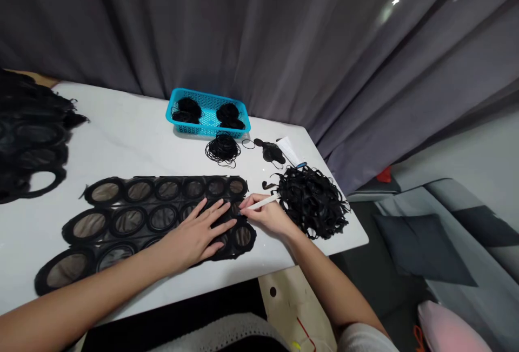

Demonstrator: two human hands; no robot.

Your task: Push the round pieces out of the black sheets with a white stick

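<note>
Two hands are on a black mesh panel lying flat on the worktop, its round, sheer-backed openings set in rows beneath and to the left of them. The left hand is open and pressed flat on the panel, fingers spread, gripping nothing. The right hand sits just to its right at the panel's edge, pinching a slim white stick between thumb and fingers. The stick's far end lies just beside a heap of wavy black hair strips to the right of that hand.

Straight ahead of the hands, a loose coil of black strands lies on the worktop, just in front of a blue plastic basket holding more black coils. Ahead and to the right of the right hand are a small black hair piece and a white tube with a blue end. Well to the left of both hands is a second dark ringed panel. A grey curtain hangs behind the worktop.
</note>
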